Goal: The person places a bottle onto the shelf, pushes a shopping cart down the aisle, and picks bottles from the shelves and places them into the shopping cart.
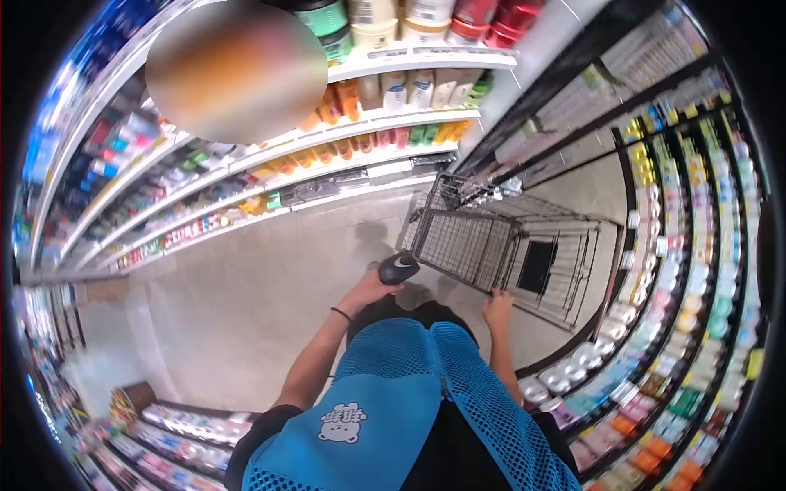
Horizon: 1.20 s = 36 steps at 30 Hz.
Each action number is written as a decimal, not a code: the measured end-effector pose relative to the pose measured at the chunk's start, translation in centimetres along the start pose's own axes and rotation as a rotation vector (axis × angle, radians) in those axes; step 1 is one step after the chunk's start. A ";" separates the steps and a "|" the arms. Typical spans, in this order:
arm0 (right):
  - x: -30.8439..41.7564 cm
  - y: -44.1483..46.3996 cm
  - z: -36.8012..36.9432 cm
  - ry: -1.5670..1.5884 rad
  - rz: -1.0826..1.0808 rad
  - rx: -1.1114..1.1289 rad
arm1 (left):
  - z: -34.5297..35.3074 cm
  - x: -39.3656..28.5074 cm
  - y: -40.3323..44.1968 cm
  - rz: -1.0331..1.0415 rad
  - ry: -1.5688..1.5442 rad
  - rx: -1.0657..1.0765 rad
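Note:
My left hand (368,292) is out in front of my body, its fingers curled round a black, rounded device (399,268) with a pale curved mark on top. It looks like a handheld scanner, though its grip is hidden in the hand. A dark band circles that wrist. On the other side, my right hand (498,309) is closed on the near edge of a metal wire shopping cart (471,245). The cart stands ahead and to the right, with a dark panel (536,266) on it. Both arms are extended from a blue mesh vest (385,368).
Shelves of bottles and jars (385,139) run along the front and left. Curved-looking racks of packaged goods (688,286) stand close on the right, beside the cart. Lower shelves (196,425) are behind left, near a brown bin (135,397). Grey floor (221,303) lies between. A blurred oval covers the upper left.

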State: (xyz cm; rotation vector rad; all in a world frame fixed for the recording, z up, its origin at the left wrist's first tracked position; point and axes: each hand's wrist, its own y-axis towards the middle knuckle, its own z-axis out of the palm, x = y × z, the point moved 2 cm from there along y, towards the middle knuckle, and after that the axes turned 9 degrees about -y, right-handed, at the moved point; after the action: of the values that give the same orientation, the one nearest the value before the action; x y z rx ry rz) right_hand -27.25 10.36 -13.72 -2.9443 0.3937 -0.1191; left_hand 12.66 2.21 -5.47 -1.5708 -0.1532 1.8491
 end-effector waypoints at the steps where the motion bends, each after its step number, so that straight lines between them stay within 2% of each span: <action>1: 0.3 1.0 -0.1 -0.085 -0.051 0.023 | 0.5 0.1 -0.6 0.028 -0.026 -0.033; 4: 2.1 3.9 -0.2 -0.043 -0.190 0.046 | 2.7 -2.7 -4.4 0.055 -0.188 -0.290; 7: 3.0 6.0 3.9 0.100 -0.359 0.153 | 4.2 0.2 -5.6 0.030 -0.173 -0.385; 9: 3.6 6.9 5.9 0.567 -0.184 0.171 | 6.0 1.5 -7.0 0.046 -0.206 -0.441; 10: 3.7 7.1 6.8 0.520 -0.136 0.100 | 6.8 2.2 -7.8 0.049 -0.227 -0.476; 12: 3.2 7.5 8.5 0.662 -0.088 0.112 | 8.5 3.9 -10.2 0.040 -0.280 -0.577; 13: 3.5 6.7 7.2 0.645 -0.096 0.111 | 9.5 5.0 -11.4 0.044 -0.319 -0.644; 14: 3.9 6.4 4.8 0.626 -0.093 0.102 | 10.5 6.2 -12.5 0.002 -0.309 -0.625; 15: 3.9 6.1 4.2 0.700 -0.115 0.145 | 10.9 7.7 -13.8 -0.002 -0.385 -0.701; 16: 4.2 6.0 2.8 0.808 -0.174 0.089 | 11.2 9.0 -14.9 -0.005 -0.459 -0.772; 17: 4.7 6.1 0.4 0.907 -0.142 0.212 | 11.3 10.3 -15.5 -0.030 -0.469 -0.772; 19: 6.0 6.4 -4.4 1.305 0.032 0.425 | 11.6 11.2 -16.2 -0.054 -0.508 -0.773; 21: 8.0 7.1 -11.3 1.884 0.111 0.623 | 11.3 11.2 -15.5 -0.056 -0.500 -0.719; 22: 8.4 7.4 -14.1 1.897 0.112 0.601 | 10.9 10.6 -14.9 -0.042 -0.496 -0.694; 24: 9.7 8.0 -19.3 2.175 -0.045 0.646 | 10.6 8.2 -13.4 -0.022 -0.472 -0.659; 25: 10.2 8.1 -21.6 2.194 -0.052 0.623 | 10.4 6.7 -12.5 -0.009 -0.461 -0.635; 27: 11.1 7.7 -26.1 2.300 -0.289 0.619 | 10.2 3.7 -10.4 0.033 -0.408 -0.599; 29: 12.0 6.9 -29.6 2.293 -0.301 0.546 | 9.5 2.1 -9.1 0.052 -0.365 -0.555; 32: 13.8 6.4 -32.7 2.406 -0.444 0.527 | 7.6 0.1 -6.3 0.023 -0.306 -0.461; 36: 15.8 6.5 -34.6 2.330 -0.392 0.415 | 3.4 -1.8 -3.2 0.024 -0.253 -0.349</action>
State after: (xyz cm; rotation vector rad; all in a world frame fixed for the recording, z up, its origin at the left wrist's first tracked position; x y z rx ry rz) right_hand -17.17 -5.45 20.00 -0.9924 -0.0983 -2.8436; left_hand 10.98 4.72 -1.45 -1.5591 -0.6026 2.1210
